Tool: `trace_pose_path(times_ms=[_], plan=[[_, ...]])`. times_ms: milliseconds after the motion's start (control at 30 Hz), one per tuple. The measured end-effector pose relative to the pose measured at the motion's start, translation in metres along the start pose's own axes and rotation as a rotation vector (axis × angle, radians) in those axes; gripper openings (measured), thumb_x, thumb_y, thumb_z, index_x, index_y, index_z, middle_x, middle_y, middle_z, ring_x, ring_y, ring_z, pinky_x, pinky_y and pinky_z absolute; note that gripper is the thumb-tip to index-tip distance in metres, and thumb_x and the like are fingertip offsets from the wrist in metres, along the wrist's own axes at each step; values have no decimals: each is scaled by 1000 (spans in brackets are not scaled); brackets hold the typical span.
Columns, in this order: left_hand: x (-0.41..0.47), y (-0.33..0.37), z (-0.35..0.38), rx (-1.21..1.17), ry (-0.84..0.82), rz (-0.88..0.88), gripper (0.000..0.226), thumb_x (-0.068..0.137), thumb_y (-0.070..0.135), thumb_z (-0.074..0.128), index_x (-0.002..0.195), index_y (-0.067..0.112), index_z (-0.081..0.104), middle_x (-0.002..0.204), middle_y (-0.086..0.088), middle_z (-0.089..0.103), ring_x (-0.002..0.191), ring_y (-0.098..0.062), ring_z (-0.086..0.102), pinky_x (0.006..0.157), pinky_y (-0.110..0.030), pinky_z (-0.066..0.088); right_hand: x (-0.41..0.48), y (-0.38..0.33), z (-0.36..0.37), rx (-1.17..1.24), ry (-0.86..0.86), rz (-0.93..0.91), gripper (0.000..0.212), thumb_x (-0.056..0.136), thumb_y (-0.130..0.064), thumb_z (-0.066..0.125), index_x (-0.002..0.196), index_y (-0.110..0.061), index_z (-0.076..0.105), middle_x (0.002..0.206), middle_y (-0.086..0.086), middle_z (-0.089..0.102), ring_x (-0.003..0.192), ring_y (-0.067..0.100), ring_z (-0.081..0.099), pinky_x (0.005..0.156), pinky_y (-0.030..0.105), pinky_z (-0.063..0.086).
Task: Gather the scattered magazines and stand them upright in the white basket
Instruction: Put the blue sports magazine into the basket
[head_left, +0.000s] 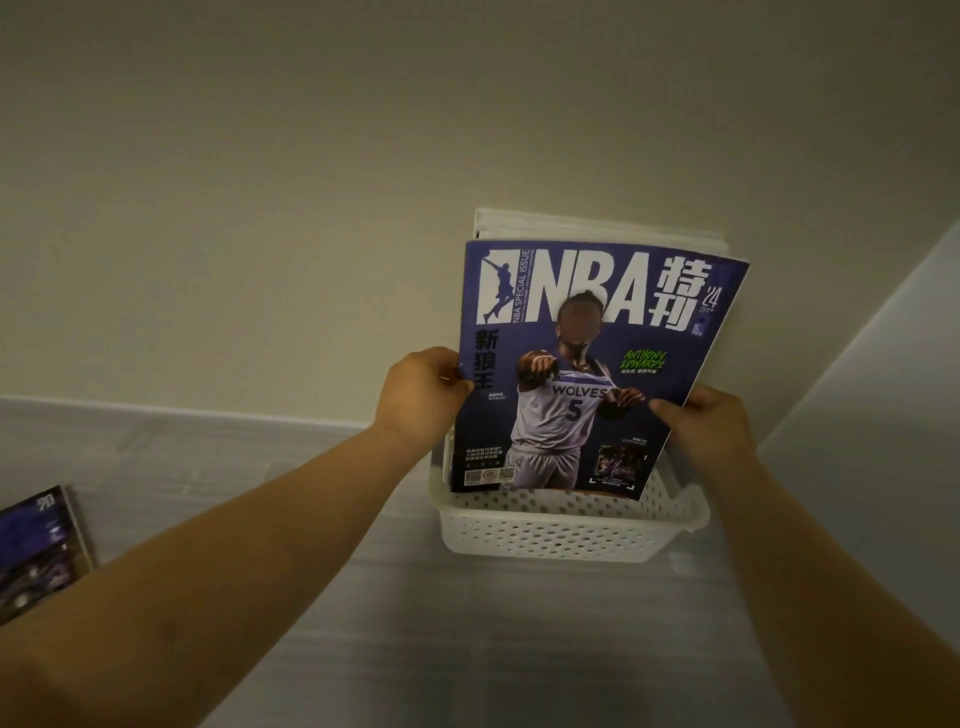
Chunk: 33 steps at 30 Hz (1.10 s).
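Standing nearly upright in the white basket (566, 530), front of the stack: purple NBA magazine (587, 364), foot down inside the near wall, top leaning slightly away toward the wall behind the basket. Behind it in the same basket, more magazines (571, 228), white top edges only.

Left hand (423, 395) closed on the magazine's left edge about mid-height, thumb on the cover. Right hand (709, 421) closed on the right edge, a little lower, thumb on the cover, fingers hidden behind.

Handling, as judged: light, thin, glossy, so probably slick under dry fingers; floppy across the face (top right corner already bowing back). Stiffest along the spine side. Best held at both long edges as now, or pinched near the spine; gripping only the top corner risks curling or creasing.

One more magazine (39, 551) lying flat, well left of the basket, cut by the frame edge, not yet gathered.
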<state>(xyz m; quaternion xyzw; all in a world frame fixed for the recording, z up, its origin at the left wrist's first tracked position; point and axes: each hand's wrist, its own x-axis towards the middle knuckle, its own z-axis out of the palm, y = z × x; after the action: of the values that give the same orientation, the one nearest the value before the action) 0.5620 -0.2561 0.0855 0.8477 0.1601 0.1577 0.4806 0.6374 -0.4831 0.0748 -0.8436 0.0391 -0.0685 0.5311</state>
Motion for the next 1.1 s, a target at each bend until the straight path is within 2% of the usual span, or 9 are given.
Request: trace_pose_path(times_ms=[100, 167, 267, 400, 567, 767, 867, 1000, 1100], plan=[[0, -6, 1, 11, 94, 2, 13, 81, 7, 62, 93, 8, 56, 97, -14, 62, 83, -21, 54, 73, -25, 40, -2, 2, 4, -1, 32, 0, 30, 82, -6, 61, 110, 3, 55, 113, 23, 63, 93, 31, 59, 75, 29, 43], [2, -5, 3, -24, 116, 29, 26, 81, 7, 62, 103, 13, 49, 108, -10, 57, 91, -18, 52, 76, -26, 40, -3, 2, 7, 56, 68, 14, 41, 83, -6, 59, 121, -2, 43, 123, 20, 55, 95, 22, 52, 70, 23, 42], [4, -3, 6, 28, 12, 62, 47, 88, 6, 51, 132, 14, 38, 128, -9, 54, 112, -25, 54, 89, -33, 44, -3, 4, 13, 52, 41, 36, 45, 87, -6, 53, 128, -3, 35, 130, 19, 49, 112, 29, 50, 79, 27, 37], [7, -4, 8, 89, -66, 67, 38, 92, 9, 41, 129, 15, 44, 126, -12, 59, 109, -31, 57, 89, -36, 48, -3, 7, 16, -82, -28, 14, 39, 88, -2, 48, 126, 0, 38, 128, 21, 53, 115, 37, 51, 84, 30, 38], [-6, -7, -3, 130, -120, -17, 42, 92, 20, 45, 134, 14, 39, 133, -11, 53, 118, -27, 51, 98, -34, 42, -22, -1, 11, -66, -52, 31, 51, 88, -3, 49, 136, -6, 29, 139, 16, 44, 122, 34, 45, 84, 26, 33], [-72, -27, -56, 60, -100, 0, 31, 91, 18, 50, 120, 11, 56, 126, -8, 59, 114, -19, 54, 89, -19, 35, -93, -22, 13, -129, 34, -78, 43, 86, -1, 49, 129, -5, 41, 132, 19, 49, 117, 34, 49, 95, 40, 43], [-117, -59, -101, 61, -58, -33, 23, 88, 12, 53, 108, 6, 64, 118, -10, 64, 101, -14, 56, 82, -12, 34, -144, -32, 32, -165, 27, -155, 37, 84, 2, 50, 121, -2, 50, 124, 20, 55, 113, 33, 52, 95, 39, 41], [-175, -117, -169, 40, 29, -180, 18, 87, 2, 53, 99, -2, 66, 110, -19, 67, 96, -25, 61, 79, -17, 43, -217, -30, 81, -237, -127, -153, 36, 86, -3, 51, 121, -6, 51, 129, 17, 50, 121, 29, 44, 98, 31, 35], [-212, -161, -219, 96, 82, -356, 19, 87, 4, 53, 101, 3, 66, 107, -19, 67, 87, -29, 62, 76, -32, 45, -272, -23, 125, -308, -286, -164, 35, 87, -6, 50, 122, -8, 50, 131, 13, 50, 124, 24, 42, 100, 25, 31]])
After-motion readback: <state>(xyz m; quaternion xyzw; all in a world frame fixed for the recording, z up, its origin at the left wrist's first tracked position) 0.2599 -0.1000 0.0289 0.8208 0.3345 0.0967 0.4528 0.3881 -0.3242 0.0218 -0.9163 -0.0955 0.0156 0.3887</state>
